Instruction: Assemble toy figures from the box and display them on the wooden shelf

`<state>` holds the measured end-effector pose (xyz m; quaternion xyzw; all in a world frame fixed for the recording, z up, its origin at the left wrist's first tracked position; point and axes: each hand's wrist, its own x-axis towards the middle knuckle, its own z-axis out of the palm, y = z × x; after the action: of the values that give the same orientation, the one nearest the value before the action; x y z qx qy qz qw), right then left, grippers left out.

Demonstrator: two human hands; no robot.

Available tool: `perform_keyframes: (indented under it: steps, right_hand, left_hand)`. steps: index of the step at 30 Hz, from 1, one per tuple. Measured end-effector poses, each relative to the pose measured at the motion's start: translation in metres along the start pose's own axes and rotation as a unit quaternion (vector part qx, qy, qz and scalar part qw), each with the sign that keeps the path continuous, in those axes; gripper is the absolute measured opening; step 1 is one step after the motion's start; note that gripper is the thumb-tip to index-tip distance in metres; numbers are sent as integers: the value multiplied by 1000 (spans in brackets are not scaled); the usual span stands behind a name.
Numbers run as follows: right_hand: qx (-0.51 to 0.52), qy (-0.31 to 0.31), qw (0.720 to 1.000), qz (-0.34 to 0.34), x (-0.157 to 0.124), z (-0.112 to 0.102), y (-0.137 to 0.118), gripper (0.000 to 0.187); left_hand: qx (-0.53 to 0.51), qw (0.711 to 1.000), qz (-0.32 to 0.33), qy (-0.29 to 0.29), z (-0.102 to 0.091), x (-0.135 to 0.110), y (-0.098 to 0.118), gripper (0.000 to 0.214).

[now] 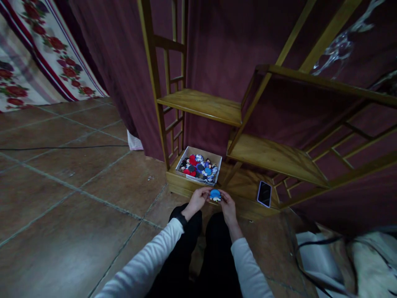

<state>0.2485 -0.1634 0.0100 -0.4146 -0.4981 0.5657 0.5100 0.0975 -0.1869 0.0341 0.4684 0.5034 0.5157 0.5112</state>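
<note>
A small blue and white figure (215, 195) is held between both hands, just in front of the shelf's bottom board. My left hand (199, 198) pinches its left side and my right hand (228, 205) pinches its right side. What the figure depicts is too small to make out. Right behind my hands stands an open white box (218, 169) holding a pile of small colourful figures (200, 167), red, blue, purple and white. Several dark round pieces lie among them.
A wooden shelf unit (201, 105) with stepped boards rises ahead against a dark red curtain (214, 49). On its bottom board, to the right, lies a phone (264, 193). Bags (325, 256) sit on the tiled floor (77, 215) at right. A black cable (62, 147) crosses the floor at left.
</note>
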Motion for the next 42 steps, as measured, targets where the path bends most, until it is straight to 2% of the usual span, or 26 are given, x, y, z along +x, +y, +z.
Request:
perform_keyframes:
  steps: [4,9,20,28,34,42]
  right_hand:
    - [-14,-12,1000,12,4,-2,-1,36]
    - [-19,-42,998,39,1,-3,-4,36]
    - [9,-38,998,41,-1,-2,5,38]
    - [56,-50,995,63,-3,0,0,37]
    - [102,5,993,54,-8,6,-13,45]
    - [147,7,987,59,-5,5,-11,46]
  left_hand:
    - [-91,992,-92,-10,-5,7,-3,32]
    - [-82,989,-124,-17,-8,9,-3,32]
    - [-44,994,-97,-7,-1,12,-9,33]
    - [-35,995,-94,-8,-1,14,-10,33]
    - [-100,992,-75,10,3,11,-5,39]
    - [-116,988,-89,-42,-2,10,-1,48]
